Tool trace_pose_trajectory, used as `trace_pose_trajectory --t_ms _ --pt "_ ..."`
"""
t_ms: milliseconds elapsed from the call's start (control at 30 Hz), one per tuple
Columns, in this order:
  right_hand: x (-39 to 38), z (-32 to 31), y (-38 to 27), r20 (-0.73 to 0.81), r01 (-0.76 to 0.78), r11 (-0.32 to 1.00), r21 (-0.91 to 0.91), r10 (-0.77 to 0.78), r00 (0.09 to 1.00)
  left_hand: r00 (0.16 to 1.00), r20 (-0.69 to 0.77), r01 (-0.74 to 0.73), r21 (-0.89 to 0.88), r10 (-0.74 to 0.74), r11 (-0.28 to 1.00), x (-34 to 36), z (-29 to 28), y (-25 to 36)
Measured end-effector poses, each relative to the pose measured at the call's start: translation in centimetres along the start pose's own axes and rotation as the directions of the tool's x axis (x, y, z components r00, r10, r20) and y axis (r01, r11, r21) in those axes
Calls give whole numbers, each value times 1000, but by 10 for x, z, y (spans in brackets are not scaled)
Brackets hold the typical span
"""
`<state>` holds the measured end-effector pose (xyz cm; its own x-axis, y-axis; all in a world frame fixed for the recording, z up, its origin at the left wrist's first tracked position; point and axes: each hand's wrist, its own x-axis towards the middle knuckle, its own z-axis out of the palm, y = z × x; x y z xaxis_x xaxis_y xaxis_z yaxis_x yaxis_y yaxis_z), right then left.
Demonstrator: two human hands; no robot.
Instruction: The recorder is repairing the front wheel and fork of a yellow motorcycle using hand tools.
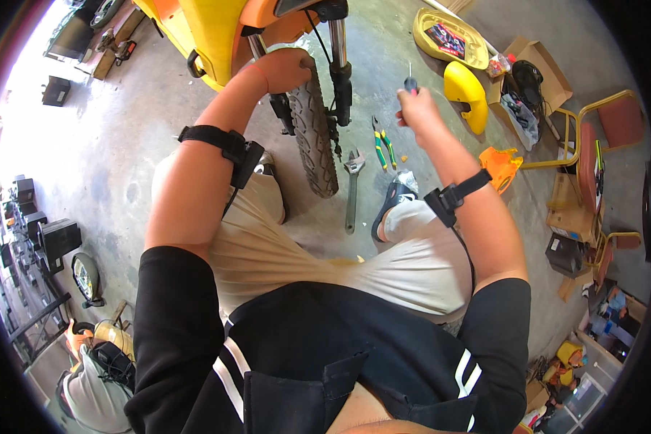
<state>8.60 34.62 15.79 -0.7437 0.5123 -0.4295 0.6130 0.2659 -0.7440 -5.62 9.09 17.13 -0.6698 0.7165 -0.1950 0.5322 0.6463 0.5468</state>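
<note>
The front wheel with its knobby black tyre (pixel 312 145) stands between the fork legs of a yellow and orange motorbike (pixel 213 36). Over the top of that tyre my left hand (pixel 286 70) is closed, its fingertips partly hidden. My right hand (pixel 418 110), off to the right of the wheel, grips a screwdriver (pixel 411 83) with its thin shaft pointing away from me. On the floor between my feet lie an adjustable wrench (pixel 352 189) and green-and-yellow-handled pliers (pixel 384 145).
A yellow fender (pixel 466 98) lies on the right, below a yellow tray (pixel 477 45) with a dark package. Farther right are an open cardboard box (pixel 550 72), an orange plastic part (pixel 500 168) and red-seated chairs (pixel 589 163). Black boxes (pixel 58 239) and a round mirror-like part (pixel 87 277) stand left.
</note>
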Motion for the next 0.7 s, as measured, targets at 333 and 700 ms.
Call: trace_pose_trajectory --t_ms 333,700 --pt "-25 34 -2 482 113 994 -9 -94 871 994 83 -82 238 64 968 -8 -1 27" --pt "-14 31 -14 385 171 984 55 -179 905 93 -992 -74 80 87 994 -73 -72 31"
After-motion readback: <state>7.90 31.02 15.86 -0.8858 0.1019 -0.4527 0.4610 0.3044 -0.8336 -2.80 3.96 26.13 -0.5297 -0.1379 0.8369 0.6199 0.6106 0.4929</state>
